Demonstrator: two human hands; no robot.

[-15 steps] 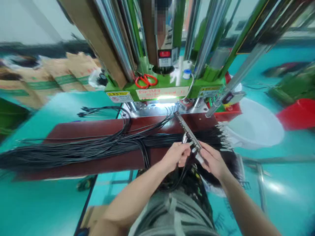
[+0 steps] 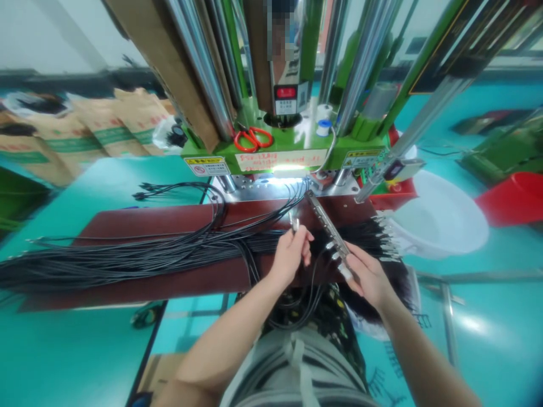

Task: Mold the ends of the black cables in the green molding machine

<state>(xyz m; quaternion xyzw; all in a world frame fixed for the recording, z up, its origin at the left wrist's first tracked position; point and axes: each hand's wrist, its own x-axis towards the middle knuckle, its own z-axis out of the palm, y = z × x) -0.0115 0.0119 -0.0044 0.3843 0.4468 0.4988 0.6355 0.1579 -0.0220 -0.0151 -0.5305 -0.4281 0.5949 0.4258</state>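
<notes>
My right hand (image 2: 368, 276) is closed round the near end of a slim metal mould bar (image 2: 326, 221), which slants up and left toward the press. White connector ends (image 2: 336, 254) sit along the bar's left edge, and black cables hang from them over my lap. My left hand (image 2: 289, 254) is to the left, apart from the bar. A small silvery metal piece (image 2: 296, 224) sticks up from its pinched fingers; its kind is not clear. Beneath both hands a thick bundle of black cables (image 2: 169, 254) lies across the brown board (image 2: 139, 223).
Ahead stands the green press (image 2: 254, 161) with a lit metal bed. Red-handled scissors (image 2: 253, 139) and a wire spool (image 2: 323, 128) rest on its ledge. At right are a white tub (image 2: 441, 220) and a red bucket (image 2: 515, 198); paper sacks (image 2: 72, 133) stand at left.
My left hand has moved left and up, away from the bar, with the small metal piece in its fingers. The bar stays in my right hand, nearly in place.
</notes>
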